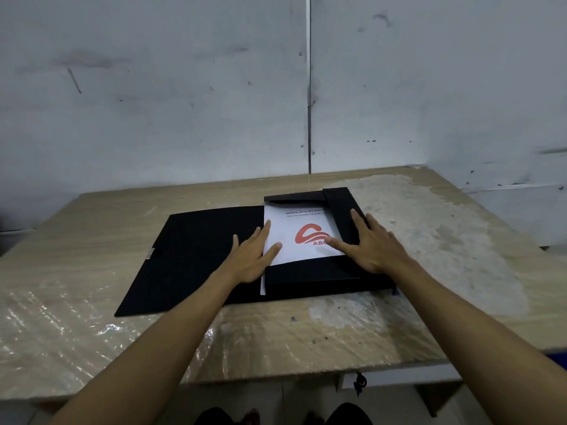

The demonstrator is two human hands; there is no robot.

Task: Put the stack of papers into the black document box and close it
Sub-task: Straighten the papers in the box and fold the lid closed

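The stack of papers (302, 237) lies inside the open black document box (196, 256), under its inner flaps, on the counter (92, 302). The left hand (253, 256) rests flat on the papers' left edge, fingers spread. The right hand (372, 243) presses flat on the right flap, fingers open, gripping nothing.

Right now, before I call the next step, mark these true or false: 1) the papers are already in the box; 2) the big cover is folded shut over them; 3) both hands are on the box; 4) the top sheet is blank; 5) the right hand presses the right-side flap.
1) True: the stack of papers lies inside the black document box, under its flaps.
2) False: the cover lies open, flat on the table.
3) True: the left hand and right hand rest on it.
4) False: it shows a red logo and text.
5) True: on the right-side flap.
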